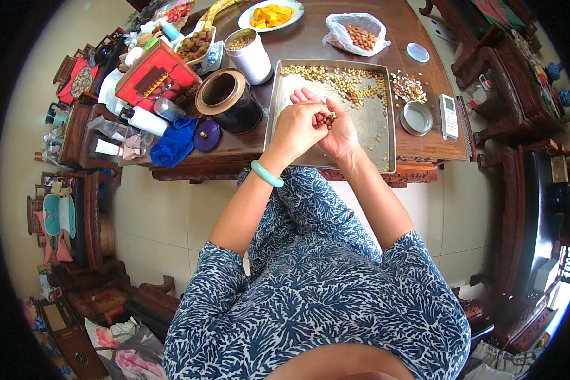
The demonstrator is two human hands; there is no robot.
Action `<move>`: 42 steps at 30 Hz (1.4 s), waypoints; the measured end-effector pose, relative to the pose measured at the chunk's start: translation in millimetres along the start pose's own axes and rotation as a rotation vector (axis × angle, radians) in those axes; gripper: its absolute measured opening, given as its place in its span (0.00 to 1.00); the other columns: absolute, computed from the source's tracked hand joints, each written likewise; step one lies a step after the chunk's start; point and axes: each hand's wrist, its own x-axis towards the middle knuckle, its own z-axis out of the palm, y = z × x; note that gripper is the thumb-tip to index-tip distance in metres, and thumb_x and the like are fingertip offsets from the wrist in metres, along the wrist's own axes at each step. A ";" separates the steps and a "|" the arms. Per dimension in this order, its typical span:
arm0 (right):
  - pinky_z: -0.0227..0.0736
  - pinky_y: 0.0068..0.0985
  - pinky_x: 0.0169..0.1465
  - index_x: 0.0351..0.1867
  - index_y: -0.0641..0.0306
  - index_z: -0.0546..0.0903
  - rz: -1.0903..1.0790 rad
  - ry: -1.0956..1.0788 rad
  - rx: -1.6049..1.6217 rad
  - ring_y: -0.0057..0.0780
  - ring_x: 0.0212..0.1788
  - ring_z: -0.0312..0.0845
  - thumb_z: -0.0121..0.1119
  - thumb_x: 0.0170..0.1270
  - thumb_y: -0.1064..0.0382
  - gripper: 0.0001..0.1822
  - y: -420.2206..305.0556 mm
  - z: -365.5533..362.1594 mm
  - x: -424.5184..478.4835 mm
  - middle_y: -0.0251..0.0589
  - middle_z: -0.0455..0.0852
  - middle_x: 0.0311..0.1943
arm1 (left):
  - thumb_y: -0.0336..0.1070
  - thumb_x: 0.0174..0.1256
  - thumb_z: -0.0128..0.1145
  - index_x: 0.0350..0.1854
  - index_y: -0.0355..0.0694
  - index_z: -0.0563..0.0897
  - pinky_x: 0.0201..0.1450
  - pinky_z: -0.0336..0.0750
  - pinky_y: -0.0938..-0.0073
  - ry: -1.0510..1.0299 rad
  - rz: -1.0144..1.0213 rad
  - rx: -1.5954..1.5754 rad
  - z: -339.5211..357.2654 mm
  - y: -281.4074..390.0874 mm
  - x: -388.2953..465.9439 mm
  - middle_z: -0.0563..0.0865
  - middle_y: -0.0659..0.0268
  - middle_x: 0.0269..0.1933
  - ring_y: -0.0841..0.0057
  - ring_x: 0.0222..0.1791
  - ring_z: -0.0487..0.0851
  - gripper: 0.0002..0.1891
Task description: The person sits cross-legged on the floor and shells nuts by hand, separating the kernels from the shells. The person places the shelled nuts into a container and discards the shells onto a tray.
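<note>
Both hands are over the near middle of a rectangular metal tray (308, 151). My right hand (340, 130) is palm up and cupped, with a small heap of brown and tan beans or nuts (330, 119) in it. My left hand (298, 126), on the arm with a pale green bangle (267, 174), reaches across with its fingertips at the heap; whether they pinch a piece cannot be told. Yellowish beans (346, 85), mixed with some brown pieces, lie spread over the tray's far part.
Left of the tray stand a dark canister (237, 111), a white can of beans (251, 59) and a red box (156, 78). Beyond it are a plate of orange pieces (271, 16) and a plastic bag of nuts (360, 37). Right are shell bits (408, 89), a round tin (416, 118) and a remote control (449, 116).
</note>
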 end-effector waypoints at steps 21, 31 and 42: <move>0.62 0.41 0.74 0.66 0.78 0.68 0.015 -0.050 0.091 0.48 0.68 0.68 0.24 0.81 0.50 0.32 -6.4 -17.8 5.5 0.64 0.71 0.66 | 0.28 0.55 0.66 0.36 0.37 0.88 0.38 0.82 0.71 0.077 -0.006 -0.142 -0.2 -9.7 3.1 0.89 0.59 0.33 0.69 0.32 0.88 0.06; 0.61 0.43 0.75 0.67 0.77 0.67 -0.017 0.047 0.004 0.50 0.68 0.69 0.23 0.81 0.50 0.32 -3.8 -9.8 4.5 0.64 0.74 0.64 | 0.33 0.50 0.67 0.35 0.39 0.88 0.38 0.81 0.67 -0.079 0.046 0.008 -5.4 4.7 4.8 0.88 0.58 0.31 0.64 0.33 0.88 0.09; 0.63 0.41 0.74 0.66 0.78 0.68 0.048 -0.045 0.065 0.49 0.68 0.69 0.23 0.81 0.50 0.32 -5.6 -20.5 5.6 0.63 0.73 0.65 | 0.33 0.51 0.68 0.32 0.38 0.89 0.40 0.82 0.67 -0.045 -0.001 0.016 -2.3 -7.3 8.4 0.90 0.57 0.32 0.63 0.33 0.89 0.07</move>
